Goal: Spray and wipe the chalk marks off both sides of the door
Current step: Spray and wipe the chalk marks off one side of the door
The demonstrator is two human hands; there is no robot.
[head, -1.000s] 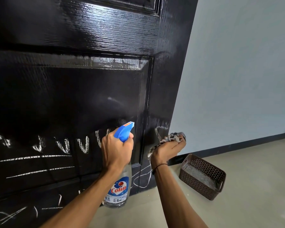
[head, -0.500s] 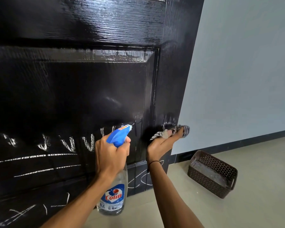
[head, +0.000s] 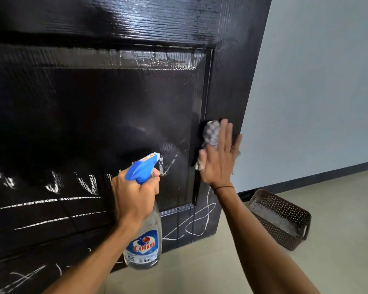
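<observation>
Since the earlier frame, the right hand [head: 219, 158] has gone up along the right stile of the door [head: 94, 113] and has opened flat; before, it was lower and bunched around the cloth. Now its fingers are straight and spread, and they press the checked cloth [head: 210, 132] against the black surface, near the door's right edge. Part of the cloth shows above the fingers and a small part below the thumb. The left hand [head: 134, 198] grips the neck of the spray bottle [head: 143, 240], fingers curled around it just under the blue trigger head [head: 141, 168]; the nozzle points to the door panel. It seems one finger lies on the trigger, but I cannot tell this surely. White chalk marks [head: 51, 200] cover the lower left part of the panel, and a looping chalk line [head: 200, 221] runs on the bottom corner under the right wrist. A brown perforated basket [head: 285, 209] stands on the floor [head: 338, 209] beside the door, near the pale wall [head: 317, 81]
</observation>
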